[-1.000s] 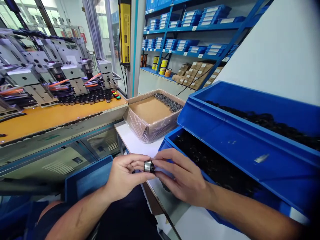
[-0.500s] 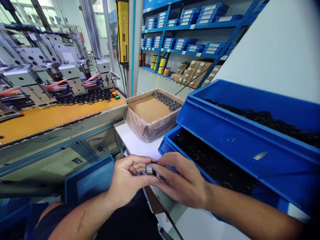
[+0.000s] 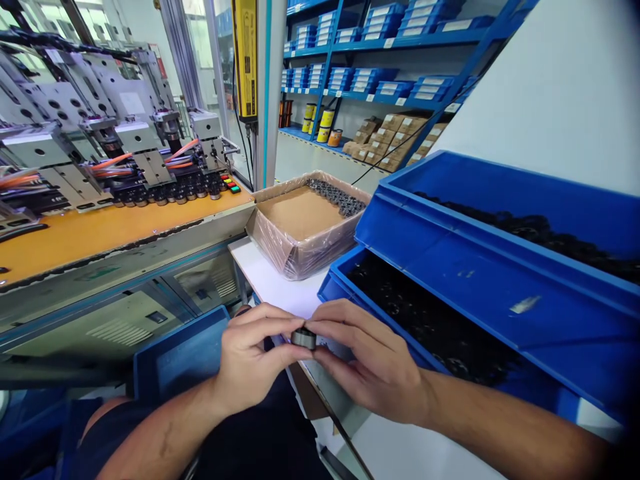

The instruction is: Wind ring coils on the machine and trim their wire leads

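Note:
A small ring-shaped part (image 3: 303, 339), with a grey metal band and a dark upper side, is held between my two hands above the edge of the white table. My left hand (image 3: 255, 353) pinches it from the left, thumb below and fingers above. From the other side, my right hand (image 3: 373, 363) grips it with fingertips on top and thumb beneath. The fingers cover part of the ring. Close to my right hand is the lower blue bin (image 3: 333, 283), which holds many black parts (image 3: 400, 307).
The upper blue bin (image 3: 450, 257) leans over the lower one at right. A plastic-lined cardboard box (image 3: 300, 257) with grey parts sits on the white table (image 3: 255, 263). At left, a machine (image 3: 150, 163) stands on an orange bench (image 3: 125, 230). Below is a blue crate (image 3: 185, 353).
The ring has been turned between my fingers: its metal band, upright before, now lies nearly level. My right fingertips have drawn back to its right edge. The view has shifted slightly.

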A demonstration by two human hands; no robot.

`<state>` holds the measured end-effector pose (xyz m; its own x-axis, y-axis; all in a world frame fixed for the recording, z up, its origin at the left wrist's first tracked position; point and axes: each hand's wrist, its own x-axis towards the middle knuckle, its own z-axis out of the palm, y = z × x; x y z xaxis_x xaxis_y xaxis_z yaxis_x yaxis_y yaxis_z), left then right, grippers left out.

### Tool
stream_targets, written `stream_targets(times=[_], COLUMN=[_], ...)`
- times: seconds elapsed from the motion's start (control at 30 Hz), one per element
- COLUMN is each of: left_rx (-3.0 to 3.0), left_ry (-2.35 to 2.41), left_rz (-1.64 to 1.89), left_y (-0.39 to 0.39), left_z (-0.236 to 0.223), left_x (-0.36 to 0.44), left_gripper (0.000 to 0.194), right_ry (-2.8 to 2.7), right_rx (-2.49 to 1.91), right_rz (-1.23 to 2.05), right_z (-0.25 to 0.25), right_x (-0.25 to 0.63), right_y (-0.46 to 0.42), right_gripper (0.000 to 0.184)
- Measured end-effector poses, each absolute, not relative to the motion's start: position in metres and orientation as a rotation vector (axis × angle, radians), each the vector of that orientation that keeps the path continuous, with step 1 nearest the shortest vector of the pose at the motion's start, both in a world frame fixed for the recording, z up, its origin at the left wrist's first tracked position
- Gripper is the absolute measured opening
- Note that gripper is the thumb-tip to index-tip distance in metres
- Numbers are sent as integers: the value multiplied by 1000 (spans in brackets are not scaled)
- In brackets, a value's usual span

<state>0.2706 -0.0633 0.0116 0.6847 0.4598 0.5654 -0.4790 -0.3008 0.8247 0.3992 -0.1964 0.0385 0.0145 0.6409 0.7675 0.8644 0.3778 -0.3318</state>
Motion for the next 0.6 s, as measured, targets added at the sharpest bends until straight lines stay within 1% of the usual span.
stream_targets(times=[0.07,0.17,0.33,0.4,0.53,0.6], left_rx=[1395,1103,935,1046,1526,1702], left_ry=[15,44,74,65,-30,-57], left_rz=[756,572,382,432,730,826], left_y=[-69,-72,-70,-66,-53,-51], left_z=[6,-1,-4,-4,-1,1], left_x=[275,282,286,284,279,278], left_gripper=[34,36,39,37,26,24], right_ry=[-1712,-1742,-1702,-1677,-1669,-1676], right_rx=[-1333,-1298,-1271,-1258,-1284,-1309], right_rz=[-380,-445,-396,-378,-395,-356], right_z=[38,35,34,34,35,35], right_x=[400,403,408,409,409,407], right_y=[-194,-190,-186,-186,-189,-190], right_gripper=[24,24,26,25,21,18])
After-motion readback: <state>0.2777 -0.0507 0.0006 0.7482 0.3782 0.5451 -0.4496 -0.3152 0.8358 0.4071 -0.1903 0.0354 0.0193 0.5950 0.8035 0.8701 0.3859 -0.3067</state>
